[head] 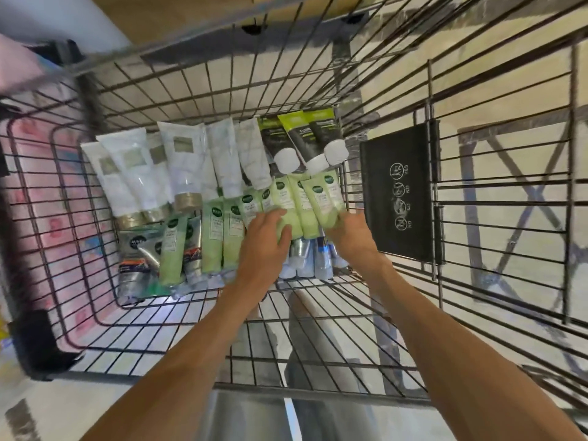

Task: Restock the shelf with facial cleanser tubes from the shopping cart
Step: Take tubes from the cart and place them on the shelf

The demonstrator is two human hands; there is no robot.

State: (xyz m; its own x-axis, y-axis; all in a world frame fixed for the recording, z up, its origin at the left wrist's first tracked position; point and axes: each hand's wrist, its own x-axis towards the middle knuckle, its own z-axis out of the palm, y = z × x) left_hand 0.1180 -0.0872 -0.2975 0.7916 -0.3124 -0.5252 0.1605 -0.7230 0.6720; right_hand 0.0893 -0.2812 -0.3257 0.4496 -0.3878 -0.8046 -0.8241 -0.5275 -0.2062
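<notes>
Both hands down in the wire shopping cart (197,100) among pale green cleanser tubes (286,202). Left hand (264,246) curled round one tube; right hand (350,233) gripping another at 3 o'clock. "NIVEA" readable on grey tube (136,246) at 9 o'clock. "YES", "NO" on black flap (401,192).

Both arms reaching down into the shopping cart (133,90), tubes piled at the far end of its wire floor. Back row: large tubes (140,173) at left, dark tubes (305,138) at right against the far wall. In front of those, a row of cleanser tubes (216,237) leaning side by side, smaller tubes (133,259) at their left end and more tubes (318,262) underneath at the right. Left hand (264,246) on the middle of the cleanser row, right hand (350,233) at its right end, touching the tubes. Folded seat flap (401,192) on the cart wall just right of the right hand.
</notes>
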